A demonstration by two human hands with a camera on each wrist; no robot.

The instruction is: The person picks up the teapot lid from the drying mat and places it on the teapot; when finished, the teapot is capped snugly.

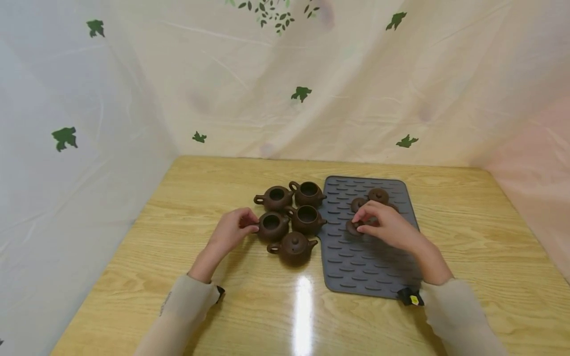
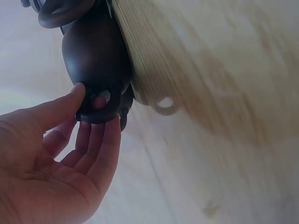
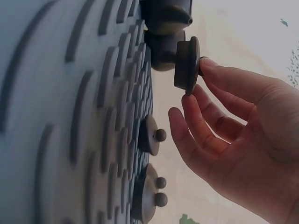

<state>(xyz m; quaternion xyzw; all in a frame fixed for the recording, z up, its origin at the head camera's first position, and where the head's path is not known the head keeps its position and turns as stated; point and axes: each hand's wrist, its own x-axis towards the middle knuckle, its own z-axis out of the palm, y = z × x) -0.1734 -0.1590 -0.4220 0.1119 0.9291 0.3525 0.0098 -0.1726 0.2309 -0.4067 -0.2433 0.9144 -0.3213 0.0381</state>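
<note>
My left hand [image 1: 229,231] holds the handle of a small dark-brown clay teapot [image 1: 275,236] whose mouth is uncovered. The left wrist view shows thumb and fingers on either side of that teapot's loop handle [image 2: 100,114]. Over the grey mat [image 1: 343,269], my right hand [image 1: 388,226] pinches a round brown teapot lid [image 3: 188,65] by its knob. The lid is raised off the mat and its rim faces the teapots. More lids [image 3: 149,135] lie on the mat beyond the right hand, partly hidden by it in the head view.
Three other lidless teapots, among them one at the back left [image 1: 272,201], stand close around the held one. A teapot with its lid on [image 1: 295,252] stands nearest the front. All are on the wooden table [image 1: 249,306], left of the mat. A patterned cloth [image 1: 249,99] hangs behind.
</note>
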